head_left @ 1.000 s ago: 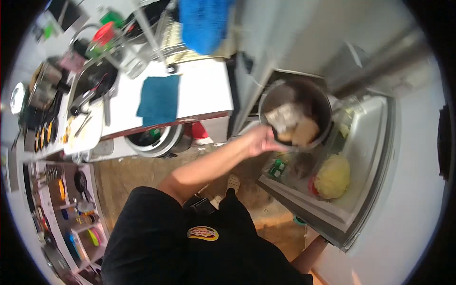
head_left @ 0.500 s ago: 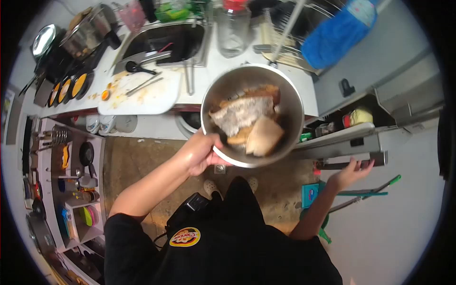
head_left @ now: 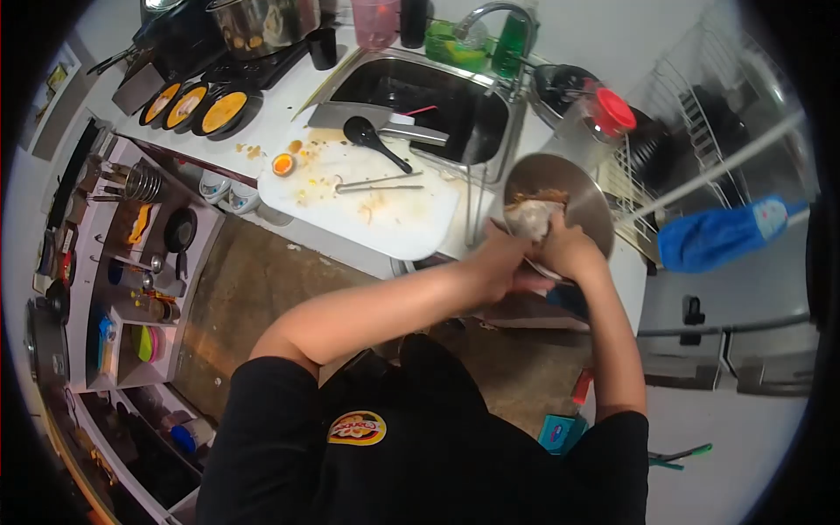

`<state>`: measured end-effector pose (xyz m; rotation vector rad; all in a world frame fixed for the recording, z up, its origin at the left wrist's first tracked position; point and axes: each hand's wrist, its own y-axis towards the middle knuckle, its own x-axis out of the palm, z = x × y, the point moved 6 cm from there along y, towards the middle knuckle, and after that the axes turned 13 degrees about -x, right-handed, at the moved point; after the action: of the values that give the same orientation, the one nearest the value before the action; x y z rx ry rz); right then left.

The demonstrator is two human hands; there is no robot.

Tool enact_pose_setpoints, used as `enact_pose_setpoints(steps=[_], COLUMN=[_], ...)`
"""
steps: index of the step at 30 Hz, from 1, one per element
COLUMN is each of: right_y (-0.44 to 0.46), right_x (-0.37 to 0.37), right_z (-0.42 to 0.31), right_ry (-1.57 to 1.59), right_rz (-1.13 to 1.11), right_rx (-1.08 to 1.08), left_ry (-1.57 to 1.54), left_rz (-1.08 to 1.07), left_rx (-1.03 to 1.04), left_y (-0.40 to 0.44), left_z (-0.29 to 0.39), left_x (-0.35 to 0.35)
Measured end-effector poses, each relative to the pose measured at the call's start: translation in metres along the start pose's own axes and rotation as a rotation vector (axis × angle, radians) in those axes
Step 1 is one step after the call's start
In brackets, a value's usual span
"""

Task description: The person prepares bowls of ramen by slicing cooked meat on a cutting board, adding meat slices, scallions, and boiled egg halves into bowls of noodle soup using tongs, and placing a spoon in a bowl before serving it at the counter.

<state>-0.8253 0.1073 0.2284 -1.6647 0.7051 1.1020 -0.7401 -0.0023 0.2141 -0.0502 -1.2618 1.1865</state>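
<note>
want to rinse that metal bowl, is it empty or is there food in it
Not empty: pale and browned food shows inside the metal bowl. The right hand hides part, so I cannot tell how much.

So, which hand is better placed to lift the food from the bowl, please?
Probably the right hand: it reaches into the bowl, close by the food. The left hand holds the bowl's near side, so it seems better used as support.

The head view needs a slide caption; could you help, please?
Left hand holding a metal bowl, right hand at the meat inside.
</note>
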Motion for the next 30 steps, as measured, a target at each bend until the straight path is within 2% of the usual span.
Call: enact_pose_setpoints(steps=[2, 4, 5, 7, 8, 9, 10, 12, 14, 16, 18, 20, 23, 24, 26, 28, 29, 30], right_y=[0.004, 0.006, 0.006, 0.008, 0.007, 0.002, -0.001, -0.007, -0.008, -0.013, -0.033, -0.064, -0.108, -0.107, -0.094, -0.054, -0.031, -0.011], right_x=[-0.003, -0.003, -0.004, -0.005, -0.005, -0.013, -0.017, -0.038, -0.047, -0.061, -0.07, -0.088, -0.105, -0.104, -0.089, -0.06, -0.056, -0.034], right_z=[0.014, 0.019, 0.02, 0.021, 0.019, 0.01, 0.006, -0.001, 0.004, 0.006, 0.021, 0.014, -0.029, -0.051, -0.122, -0.188, -0.224, -0.236], right_ry=[0.064, 0.129, 0.136, 0.097, 0.049, -0.026, -0.022, -0.052, -0.006, -0.097, 0.026, 0.117, 0.16, 0.14, 0.339, -0.033, -0.027, -0.072], right_rz=[-0.017, -0.043, 0.016, 0.109, 0.147, 0.275, 0.257, 0.35, 0.409, 0.497, 0.703, 0.753, 1.084, 1.08, 1.015, 0.835, 0.644, 0.614], right_rx=[-0.077, -0.149, -0.134, -0.13, -0.141, -0.164, -0.15, -0.157, -0.13, -0.017, 0.02, 0.158, 0.174, 0.188, 0.036, -0.033, -0.076, -0.043], left_ry=[-0.017, 0.22, 0.39, 1.178, 1.317, 1.456, 1.516, 1.672, 1.747, 1.787, 1.816, 1.781, 1.773, 1.76, 1.738, 1.678, 1.675, 1.696], left_rz=[0.085, -0.19, 0.024, 0.253, 0.476, 0.617, 0.739, 0.938, 0.965, 0.871, 0.719, 0.607, 0.509, 0.486, 0.487, 0.419, 0.369, 0.309], left_rx=[-0.093, -0.152, -0.145, 0.489, 0.933, 0.899, 0.967, 0.868, 0.857, 0.883, 0.895, 0.933, 1.034, 1.036, 1.094, 1.233, 1.277, 1.265], left_y=[-0.008, -0.028, -0.037, -0.05, -0.061, -0.071, -0.081, -0.097, -0.099, -0.098, -0.097, -0.107, -0.12, -0.117, -0.11, -0.091, -0.076, -0.06], left_z=[0.002, 0.01, 0.024, 0.065, 0.083, 0.101, 0.116, 0.136, 0.143, 0.146, 0.151, 0.155, 0.168, 0.174, 0.192, 0.211, 0.218, 0.223], left_x=[-0.018, -0.034, -0.049, -0.095, -0.118, -0.135, -0.154, -0.18, -0.206, -0.222, -0.229, -0.225, -0.231, -0.233, -0.234, -0.217, -0.203, -0.187])
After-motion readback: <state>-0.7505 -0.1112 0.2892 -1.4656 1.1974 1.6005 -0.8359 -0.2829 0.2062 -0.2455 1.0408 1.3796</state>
